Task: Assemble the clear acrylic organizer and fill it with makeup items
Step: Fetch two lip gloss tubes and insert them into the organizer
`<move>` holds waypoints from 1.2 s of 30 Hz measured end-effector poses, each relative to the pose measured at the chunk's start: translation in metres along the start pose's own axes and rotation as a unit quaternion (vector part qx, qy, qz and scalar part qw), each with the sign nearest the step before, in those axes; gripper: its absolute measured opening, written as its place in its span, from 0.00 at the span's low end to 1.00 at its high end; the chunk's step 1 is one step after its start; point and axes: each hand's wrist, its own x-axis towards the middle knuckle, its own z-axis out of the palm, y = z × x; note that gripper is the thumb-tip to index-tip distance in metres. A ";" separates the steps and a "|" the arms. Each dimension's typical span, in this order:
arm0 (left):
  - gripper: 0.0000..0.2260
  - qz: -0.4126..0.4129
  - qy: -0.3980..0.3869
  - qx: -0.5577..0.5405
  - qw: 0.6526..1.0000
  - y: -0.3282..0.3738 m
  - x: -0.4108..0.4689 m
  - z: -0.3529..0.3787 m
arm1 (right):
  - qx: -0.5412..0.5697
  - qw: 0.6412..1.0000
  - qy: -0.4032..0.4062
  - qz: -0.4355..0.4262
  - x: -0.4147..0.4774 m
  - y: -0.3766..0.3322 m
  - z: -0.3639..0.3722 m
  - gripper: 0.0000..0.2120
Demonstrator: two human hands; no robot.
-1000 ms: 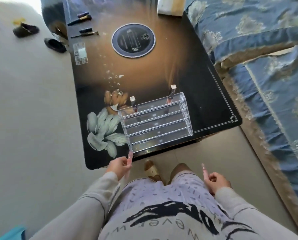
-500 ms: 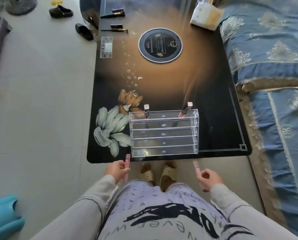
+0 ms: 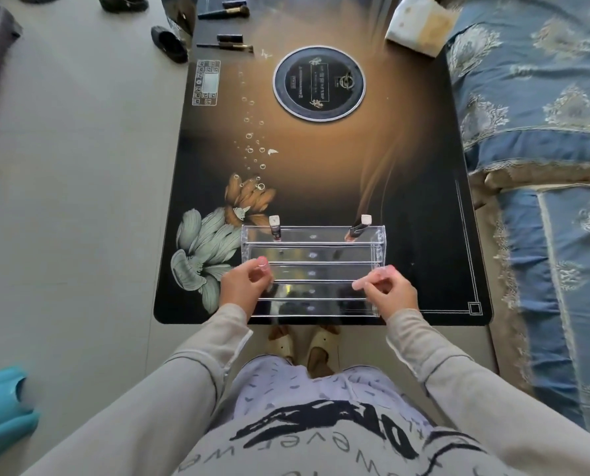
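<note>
Organizer: the clear acrylic rack (image 3: 312, 269) sits at the near edge of the table (image 3: 424, 235), spanning the gap between your two hands.
Left hand: your left hand (image 3: 242, 286) is curled round a pink tube (image 3: 263, 263), held upright at the rack's left end over a middle tier.
Right hand: your right hand (image 3: 391, 292) pinches a second pink tube (image 3: 377, 276), tilted, at the rack's right end.
Already filled: two tubes (image 3: 275, 229) stand in the tier farthest from your hands, one at each end.
Handling: the tubes look light, stiff and slick, so I judge a pinch near the cap steadies them best.
Rack: the acrylic seems light and rigid, likely to slide on the glossy top; lower the tubes gently.
Still out: brushes (image 3: 224, 12) lie well beyond your hands at the far edge.
</note>
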 end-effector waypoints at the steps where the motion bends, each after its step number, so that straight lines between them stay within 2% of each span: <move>1: 0.08 -0.003 0.010 -0.011 1.000 0.002 0.003 0.002 | -0.005 1.000 0.008 -0.014 0.005 -0.004 0.000 0.04; 6: 0.08 0.012 0.040 -0.044 0.998 0.012 0.012 0.012 | -0.031 0.996 0.036 -0.073 0.028 -0.020 0.005 0.08; 10: 0.05 0.017 0.031 -0.041 0.999 0.018 0.017 0.019 | -0.061 0.994 0.032 -0.080 0.044 -0.023 0.014 0.01; 14: 0.04 0.014 0.037 -0.006 0.999 0.022 0.021 0.023 | -0.109 0.992 0.027 -0.055 0.053 -0.019 0.021 0.08; 20: 0.04 0.000 0.023 0.011 1.000 0.021 0.028 0.026 | -0.202 0.976 0.012 -0.078 0.054 -0.017 0.021 0.12; 26: 0.05 -0.008 -0.006 0.035 0.999 0.021 0.034 0.026 | -0.245 0.963 -0.048 -0.100 0.058 -0.017 0.020 0.06; 31: 0.03 -0.006 -0.021 0.039 0.999 0.026 0.035 0.026 | -0.255 0.958 -0.063 -0.112 0.059 -0.016 0.019 0.04; 36: 0.06 0.036 -0.025 0.112 0.993 0.026 0.035 0.022 | -0.266 0.954 -0.069 -0.121 0.058 -0.015 0.019 0.04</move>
